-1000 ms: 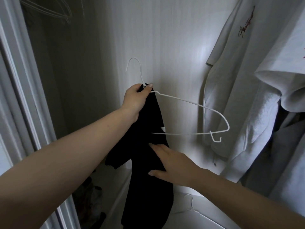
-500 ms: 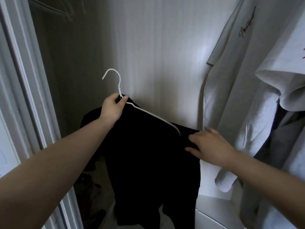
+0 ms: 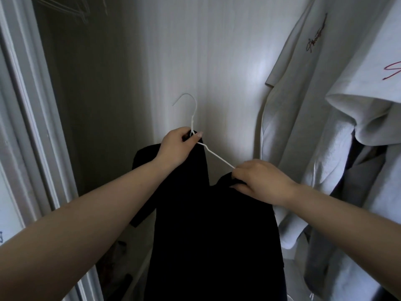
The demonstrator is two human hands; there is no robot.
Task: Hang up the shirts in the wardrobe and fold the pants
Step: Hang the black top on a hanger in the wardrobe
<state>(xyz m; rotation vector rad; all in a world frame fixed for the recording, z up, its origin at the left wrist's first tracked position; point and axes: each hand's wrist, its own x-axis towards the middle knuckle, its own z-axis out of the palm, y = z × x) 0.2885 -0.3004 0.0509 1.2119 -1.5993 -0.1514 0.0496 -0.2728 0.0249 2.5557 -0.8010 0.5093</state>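
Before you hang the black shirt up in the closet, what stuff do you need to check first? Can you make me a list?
1. Left hand grips the white hanger at its neck: ok.
2. Right hand pinches the black shirt at the hanger's right arm: ok.
3. Shirt sits evenly on both hanger arms: not ok, part of the right wire shows bare.
4. Hook is free and points up: ok.
5. Closet rod within reach: cannot tell, it is out of view.
6. Room beside the white shirts: ok, a gap shows on the left.
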